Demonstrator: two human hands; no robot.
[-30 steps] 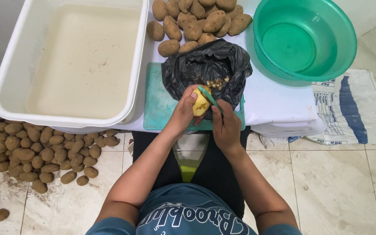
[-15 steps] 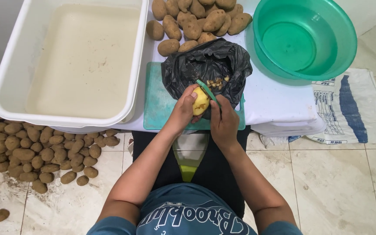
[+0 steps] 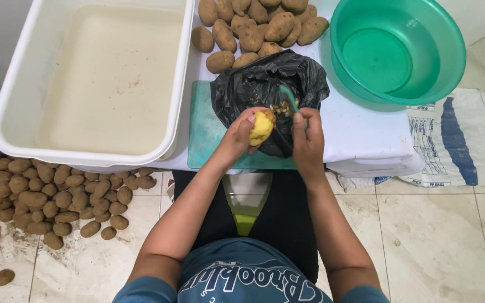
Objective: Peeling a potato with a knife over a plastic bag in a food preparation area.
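Potato (image 3: 261, 127), half peeled and pale yellow, sits near frame centre, gripped by the left hand (image 3: 239, 134) above the open mouth of a black plastic bag (image 3: 254, 84). Left fingers are curled tight round the potato's lower side, thumb on top. Right hand (image 3: 308, 137) is just at 3 o'clock from the potato, its fingers closed round a green-handled peeler (image 3: 289, 96) whose handle points up toward 12 o'clock; whether the blade touches the potato I cannot tell. Brown peelings lie inside the bag, between the two hands.

Head view, surroundings: the bag rests partly on a teal cutting board (image 3: 203, 134) on the white counter (image 3: 366, 140). At 12 o'clock from the bag, a heap of unpeeled potatoes (image 3: 254, 28) lies on the counter, the nearest touching the bag. At 2 o'clock stands a green plastic basin (image 3: 450, 50). At 9 to 10 o'clock sits a large white rectangular tub (image 3: 12, 112), overhanging the counter edge. On the tiled floor at 8 o'clock lies a wide scatter of more brown potatoes (image 3: 46, 196). At 3 o'clock on the floor is a white woven sack (image 3: 456, 146) with blue markings.
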